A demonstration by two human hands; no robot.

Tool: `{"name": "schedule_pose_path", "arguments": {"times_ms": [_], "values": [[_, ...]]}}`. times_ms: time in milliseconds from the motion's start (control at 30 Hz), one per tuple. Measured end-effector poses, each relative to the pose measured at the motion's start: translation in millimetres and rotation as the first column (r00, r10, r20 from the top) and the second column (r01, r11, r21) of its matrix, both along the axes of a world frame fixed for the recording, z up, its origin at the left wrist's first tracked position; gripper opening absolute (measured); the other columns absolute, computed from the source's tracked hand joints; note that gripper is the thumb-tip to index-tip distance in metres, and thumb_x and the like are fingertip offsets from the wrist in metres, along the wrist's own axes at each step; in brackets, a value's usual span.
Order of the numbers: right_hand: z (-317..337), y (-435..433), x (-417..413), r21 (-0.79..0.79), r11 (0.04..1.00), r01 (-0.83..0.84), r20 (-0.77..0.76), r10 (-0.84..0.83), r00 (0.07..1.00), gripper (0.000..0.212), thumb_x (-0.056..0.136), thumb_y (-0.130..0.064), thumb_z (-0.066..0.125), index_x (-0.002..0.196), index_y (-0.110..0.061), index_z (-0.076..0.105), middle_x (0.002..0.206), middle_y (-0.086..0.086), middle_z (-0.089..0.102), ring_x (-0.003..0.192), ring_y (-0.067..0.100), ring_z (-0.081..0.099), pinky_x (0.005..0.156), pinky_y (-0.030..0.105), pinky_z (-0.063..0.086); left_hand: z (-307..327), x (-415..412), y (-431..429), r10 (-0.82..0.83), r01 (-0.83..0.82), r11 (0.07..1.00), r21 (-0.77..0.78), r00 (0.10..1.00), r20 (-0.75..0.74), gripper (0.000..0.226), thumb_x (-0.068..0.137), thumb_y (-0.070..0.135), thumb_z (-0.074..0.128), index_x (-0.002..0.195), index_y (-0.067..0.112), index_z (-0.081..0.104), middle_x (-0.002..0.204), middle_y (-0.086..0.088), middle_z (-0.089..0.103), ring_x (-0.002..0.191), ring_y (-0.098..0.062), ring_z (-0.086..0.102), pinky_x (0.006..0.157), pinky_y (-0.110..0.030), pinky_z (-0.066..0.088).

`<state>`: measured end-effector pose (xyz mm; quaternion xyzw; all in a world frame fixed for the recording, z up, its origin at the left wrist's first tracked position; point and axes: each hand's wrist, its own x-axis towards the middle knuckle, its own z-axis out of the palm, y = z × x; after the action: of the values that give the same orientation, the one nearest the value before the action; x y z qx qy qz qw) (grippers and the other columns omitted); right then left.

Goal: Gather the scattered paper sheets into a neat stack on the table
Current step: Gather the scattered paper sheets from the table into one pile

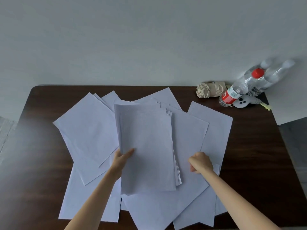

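Several white paper sheets (88, 123) lie scattered and overlapping across the dark brown table (249, 146). My left hand (122, 159) grips the left edge of a gathered bundle of sheets (146, 146), thumb on top, holding it lifted and tilted above the loose ones. My right hand (201, 161) is to the right of the bundle with its fingers curled down onto a loose sheet (189, 138); whether it pinches that sheet is not visible.
At the table's far right corner stand a water bottle with a red cap and red label (239, 90), a second clear bottle (269, 78), a rolled beige cloth (211, 90) and a white controller (241, 102). A pale wall rises behind the table.
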<state>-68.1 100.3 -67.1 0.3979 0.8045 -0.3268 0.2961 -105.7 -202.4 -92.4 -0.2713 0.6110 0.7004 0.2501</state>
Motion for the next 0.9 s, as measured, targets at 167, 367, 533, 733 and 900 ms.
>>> {"name": "schedule_pose_path", "arguments": {"times_ms": [167, 367, 533, 733, 900], "values": [[-5.6, -0.6, 13.9, 0.003, 0.989, 0.149, -0.073, -0.148, 0.986, 0.011, 0.070, -0.006, 0.052, 0.068, -0.011, 0.042, 0.060, 0.006, 0.047, 0.051, 0.023, 0.042, 0.052, 0.023, 0.030, -1.3, 2.2, 3.1, 0.018, -0.019, 0.999, -0.030, 1.000, -0.020, 0.024, 0.089, 0.011, 0.068, 0.112, 0.005, 0.065, 0.089, -0.009, 0.072, 0.075, -0.025, 0.069, 0.064, -0.035, 0.057], [0.1, 3.7, -0.3, -0.285, 0.749, 0.598, -0.214, -0.658, 0.722, 0.011, 0.070, -0.003, 0.062, 0.066, -0.003, 0.052, 0.068, 0.014, 0.053, 0.057, 0.024, 0.048, 0.060, 0.034, 0.048, -3.2, 2.8, 3.8, 0.030, -0.031, 0.999, -0.042, 0.999, -0.026, 0.019, 0.089, 0.010, 0.068, 0.108, 0.009, 0.066, 0.086, -0.006, 0.073, 0.075, -0.025, 0.068, 0.066, -0.035, 0.057], [1.7, 12.6, -16.6, -0.420, 0.693, 0.586, -0.145, -0.689, 0.710, 0.020, 0.083, -0.011, 0.070, 0.069, -0.010, 0.056, 0.066, 0.006, 0.052, 0.055, 0.016, 0.046, 0.052, 0.025, 0.039, -2.7, 4.0, 5.6, 0.047, -0.048, 0.998, -0.047, 0.998, -0.028, 0.015, 0.089, 0.010, 0.068, 0.105, 0.011, 0.066, 0.084, -0.005, 0.073, 0.071, -0.022, 0.069, 0.062, -0.032, 0.058], [-1.7, 24.0, -17.1, -0.208, 0.910, 0.359, -0.323, -0.410, 0.853, 0.022, 0.078, -0.018, 0.070, 0.074, 0.002, 0.062, 0.068, 0.008, 0.060, 0.068, 0.027, 0.054, 0.067, 0.033, 0.043, -0.4, 4.2, 6.3, 0.061, -0.062, 0.996, -0.069, 0.998, -0.019, 0.013, 0.090, 0.010, 0.067, 0.102, 0.009, 0.067, 0.081, -0.006, 0.071, 0.071, -0.024, 0.067, 0.059, -0.032, 0.057], [11.5, 31.7, 2.3, -0.305, 0.924, 0.231, -0.233, -0.308, 0.923, 0.021, 0.079, -0.011, 0.073, 0.075, 0.007, 0.064, 0.066, 0.013, 0.062, 0.055, 0.021, 0.052, 0.053, 0.028, 0.038, 8.8, 6.3, 0.4, 0.055, -0.059, 0.996, -0.071, 0.997, -0.060, 0.013, 0.092, 0.009, 0.063, 0.105, 0.006, 0.067, 0.085, -0.009, 0.070, 0.070, -0.022, 0.066, 0.059, -0.031, 0.058]]}}
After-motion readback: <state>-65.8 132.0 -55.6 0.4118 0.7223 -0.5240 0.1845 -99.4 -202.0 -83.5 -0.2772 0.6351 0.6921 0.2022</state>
